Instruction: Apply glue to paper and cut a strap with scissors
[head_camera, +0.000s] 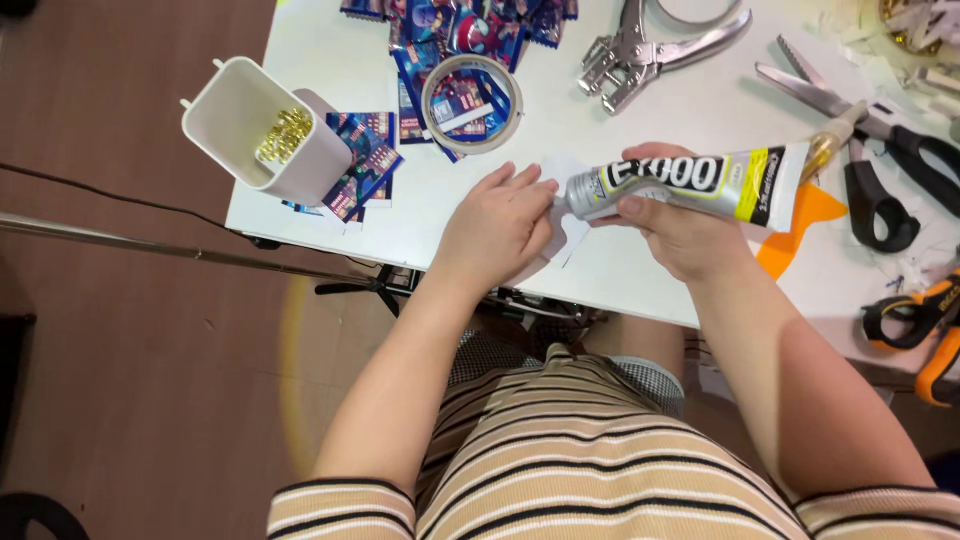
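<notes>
My right hand (680, 225) grips a silver glue tube (690, 182) with a black, white and yellow label. The tube lies level above the white table (330, 70), its nozzle end pointing left. My left hand (497, 225) rests on a small white paper piece (566, 232) near the table's front edge. Its fingertips sit right at the tube's nozzle end. An orange paper shape (800, 228) lies under the tube's far end.
A white cup of gold clips (262, 128) stands at the left corner. Blue printed cards (365, 160) and a tape roll (472, 103) lie behind my hands. A metal hole punch (640, 45), black scissors (880, 170) and orange-handled pliers (925, 320) lie at right.
</notes>
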